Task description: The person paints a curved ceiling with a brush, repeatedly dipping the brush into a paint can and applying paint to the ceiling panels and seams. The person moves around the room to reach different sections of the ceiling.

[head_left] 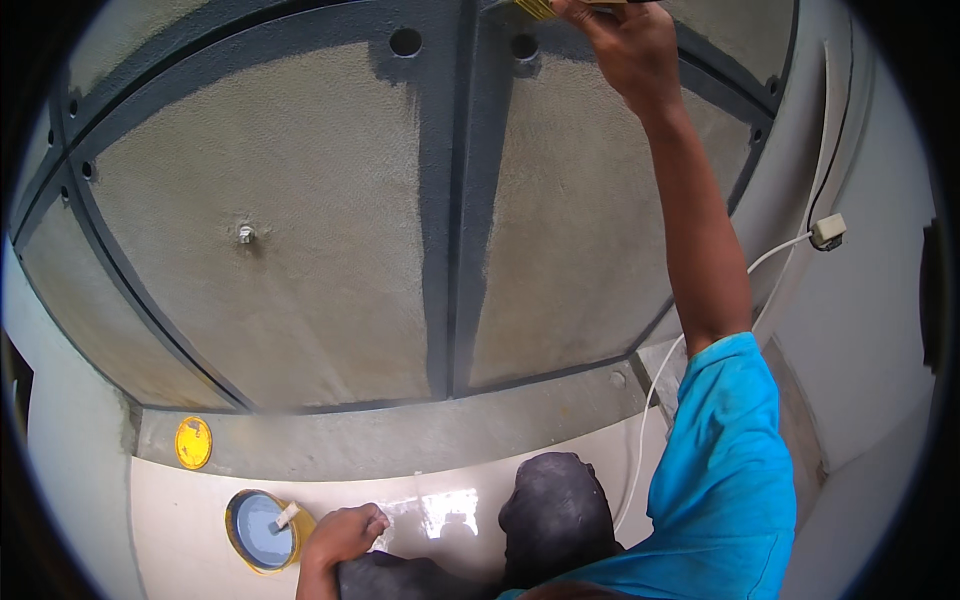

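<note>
My right hand is raised to the top edge of the view, fingers closed round a paintbrush with yellowish bristles. The brush is partly cut off by the frame and lies by the dark grey painted band on the wall. Down by my knee, my left hand is curled shut, with nothing visible in it. Just left of that hand stands a yellow bucket of grey paint, a pale-handled tool leaning in it.
A yellow round lid rests on the grey ledge below the concrete wall panels. A small metal fitting sticks out of one panel. On the right, a white cable runs to a socket box. My knee is over the shiny floor.
</note>
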Demonstrator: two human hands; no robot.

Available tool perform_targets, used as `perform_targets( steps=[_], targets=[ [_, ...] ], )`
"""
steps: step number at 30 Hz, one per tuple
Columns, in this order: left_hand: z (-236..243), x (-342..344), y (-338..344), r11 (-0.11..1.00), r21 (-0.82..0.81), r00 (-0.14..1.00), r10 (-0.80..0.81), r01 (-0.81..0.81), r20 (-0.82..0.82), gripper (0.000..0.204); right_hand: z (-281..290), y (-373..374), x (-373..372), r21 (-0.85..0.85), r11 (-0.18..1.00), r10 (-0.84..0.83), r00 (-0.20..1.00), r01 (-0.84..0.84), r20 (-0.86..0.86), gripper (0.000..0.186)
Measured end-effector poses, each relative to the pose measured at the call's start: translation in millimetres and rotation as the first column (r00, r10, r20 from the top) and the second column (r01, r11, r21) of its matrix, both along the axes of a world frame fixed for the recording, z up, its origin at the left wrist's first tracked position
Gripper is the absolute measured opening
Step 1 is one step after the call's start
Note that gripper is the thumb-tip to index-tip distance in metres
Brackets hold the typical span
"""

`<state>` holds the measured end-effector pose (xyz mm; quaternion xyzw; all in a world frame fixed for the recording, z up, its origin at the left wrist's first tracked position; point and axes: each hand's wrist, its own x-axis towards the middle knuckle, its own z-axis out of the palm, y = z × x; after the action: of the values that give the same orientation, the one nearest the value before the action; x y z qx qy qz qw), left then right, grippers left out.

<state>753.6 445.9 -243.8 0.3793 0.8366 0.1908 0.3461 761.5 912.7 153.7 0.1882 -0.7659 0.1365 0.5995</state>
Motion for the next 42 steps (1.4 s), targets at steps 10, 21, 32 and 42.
perform_targets(
  steps=[10, 21, 32, 42],
  targets=[
    [-13, -6, -2, 0.998, -0.048, 0.999, -0.037, 0.035, -0.032, 0.036, -57, 27, -23, -0.585, 0.691, 0.161, 0.879, -0.425, -0.449, 0.021],
    [-21, -12, -1, 0.998, -0.056, 1.000, -0.025, 0.025, 0.010, 0.033, -62, 21, -20, -0.557, 0.685, 0.211, 0.860, -0.469, -0.465, 0.023],
    [-19, -17, 8, 0.997, -0.077, 0.999, 0.031, -0.029, 0.031, 0.033, -62, 13, -56, -0.519, 0.682, 0.284, 0.840, -0.516, -0.462, 0.021],
    [-24, -22, 10, 0.987, -0.156, 0.998, 0.040, -0.032, 0.048, 0.032, -62, 24, -51, -0.608, 0.589, 0.252, 0.836, -0.532, -0.487, 0.026]
  ],
)
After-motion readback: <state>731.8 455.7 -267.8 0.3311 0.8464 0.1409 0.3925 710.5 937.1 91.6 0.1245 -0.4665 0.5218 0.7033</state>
